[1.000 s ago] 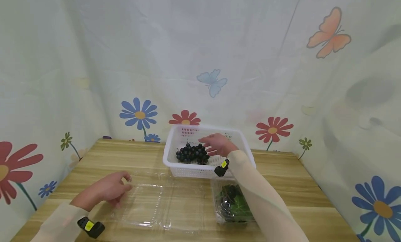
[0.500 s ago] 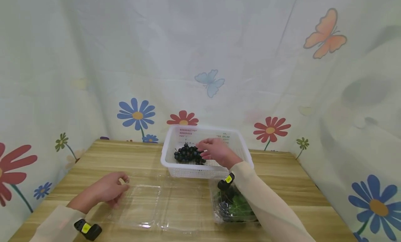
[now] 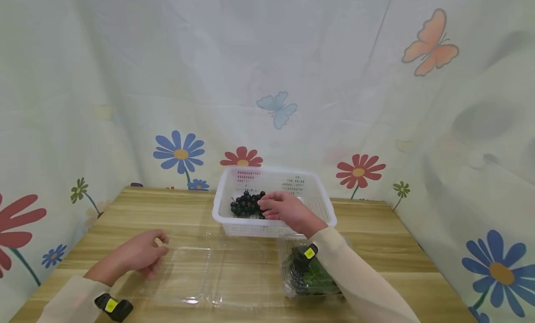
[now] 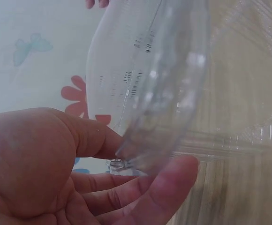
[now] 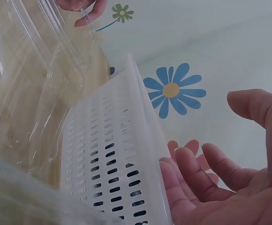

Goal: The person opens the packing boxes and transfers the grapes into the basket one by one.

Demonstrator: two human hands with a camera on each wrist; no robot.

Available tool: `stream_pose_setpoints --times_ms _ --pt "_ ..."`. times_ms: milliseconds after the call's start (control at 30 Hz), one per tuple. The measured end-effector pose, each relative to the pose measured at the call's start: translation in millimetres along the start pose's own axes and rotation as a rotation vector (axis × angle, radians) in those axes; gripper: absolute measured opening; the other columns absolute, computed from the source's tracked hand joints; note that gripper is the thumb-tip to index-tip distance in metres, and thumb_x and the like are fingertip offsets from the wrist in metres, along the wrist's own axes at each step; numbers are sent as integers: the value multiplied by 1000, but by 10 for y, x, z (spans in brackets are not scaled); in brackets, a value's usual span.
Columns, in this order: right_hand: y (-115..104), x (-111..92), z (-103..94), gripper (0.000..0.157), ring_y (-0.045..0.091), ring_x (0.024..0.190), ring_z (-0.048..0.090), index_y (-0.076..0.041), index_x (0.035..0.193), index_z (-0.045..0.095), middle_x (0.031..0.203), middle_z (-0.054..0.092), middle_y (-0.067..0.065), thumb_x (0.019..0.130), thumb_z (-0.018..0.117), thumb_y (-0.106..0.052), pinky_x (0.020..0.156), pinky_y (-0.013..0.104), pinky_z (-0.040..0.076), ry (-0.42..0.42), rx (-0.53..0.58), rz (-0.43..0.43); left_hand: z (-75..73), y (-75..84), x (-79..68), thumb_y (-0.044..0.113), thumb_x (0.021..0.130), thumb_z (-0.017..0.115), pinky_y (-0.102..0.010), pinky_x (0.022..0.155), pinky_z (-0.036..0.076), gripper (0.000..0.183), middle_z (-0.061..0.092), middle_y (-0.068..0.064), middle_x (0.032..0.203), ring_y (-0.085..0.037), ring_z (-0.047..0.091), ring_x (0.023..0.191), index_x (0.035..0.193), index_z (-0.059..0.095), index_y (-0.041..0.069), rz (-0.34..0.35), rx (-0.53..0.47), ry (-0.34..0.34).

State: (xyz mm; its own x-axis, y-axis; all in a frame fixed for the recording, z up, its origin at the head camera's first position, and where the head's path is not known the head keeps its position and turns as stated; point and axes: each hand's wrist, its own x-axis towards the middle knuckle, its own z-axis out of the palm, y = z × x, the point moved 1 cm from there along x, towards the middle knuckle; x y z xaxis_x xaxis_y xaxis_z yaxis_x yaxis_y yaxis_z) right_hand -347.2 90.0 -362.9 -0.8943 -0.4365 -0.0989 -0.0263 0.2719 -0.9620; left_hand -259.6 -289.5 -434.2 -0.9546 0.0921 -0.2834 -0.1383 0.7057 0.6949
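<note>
My left hand pinches the edge of a clear plastic clamshell box, which lies unfolded on the wooden table. In the left wrist view the thumb and fingers close round a corner of the clear plastic. Behind the box stands a white perforated basket holding a bunch of dark grapes. My right hand is over the basket, fingertips beside the bunch, part of which it hides. With nothing between them, the fingers are loosely bent near the basket's rim in the right wrist view.
A second clear clamshell box stands right of the unfolded one, with dark grapes and green leaves inside; the right forearm crosses above it. A flower-printed curtain hangs behind the wooden table.
My right hand has moved left and slightly down towards the grapes in the basket. The left hand keeps its hold on the clear box. The whole head view has shifted slightly.
</note>
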Motion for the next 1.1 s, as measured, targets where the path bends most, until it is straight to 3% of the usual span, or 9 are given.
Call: stream_pose_setpoints --times_ms 233,467,667,900,1100 --pt "-3 -126 -63 36 19 107 70 4 127 60 125 66 16 103 62 -23 104 41 56 -15 77 -18 -40 -11 -2 10 102 52 -35 53 59 35 65 -12 72 -22 66 56 132 45 -6 -3 -2 -18" --pt "17 -254 -142 40 22 111 70 5 129 58 124 67 16 103 63 -25 103 40 57 -34 75 -26 -90 -15 6 11 102 52 -36 53 60 36 65 -12 73 -22 66 56 133 44 -6 -15 4 -23" --pt "40 -393 -193 48 19 105 72 8 131 55 121 69 19 101 66 -26 102 39 58 -48 115 -16 -124 -6 22 12 103 51 -35 53 60 36 66 -12 73 -22 66 57 134 43 -6 -28 25 -30" --pt "64 -509 -191 39 22 107 71 9 125 57 112 71 10 102 64 -22 100 38 59 -70 169 -50 -143 -9 0 14 103 52 -34 52 59 36 65 -11 71 -21 64 55 133 43 -6 -23 35 -18" --pt "107 -578 -212 40 21 107 71 11 126 56 117 71 14 103 62 -21 98 35 59 -69 193 -68 -154 -8 8 19 105 54 -33 54 59 41 65 -10 73 -20 65 58 135 42 -6 -60 56 -18"
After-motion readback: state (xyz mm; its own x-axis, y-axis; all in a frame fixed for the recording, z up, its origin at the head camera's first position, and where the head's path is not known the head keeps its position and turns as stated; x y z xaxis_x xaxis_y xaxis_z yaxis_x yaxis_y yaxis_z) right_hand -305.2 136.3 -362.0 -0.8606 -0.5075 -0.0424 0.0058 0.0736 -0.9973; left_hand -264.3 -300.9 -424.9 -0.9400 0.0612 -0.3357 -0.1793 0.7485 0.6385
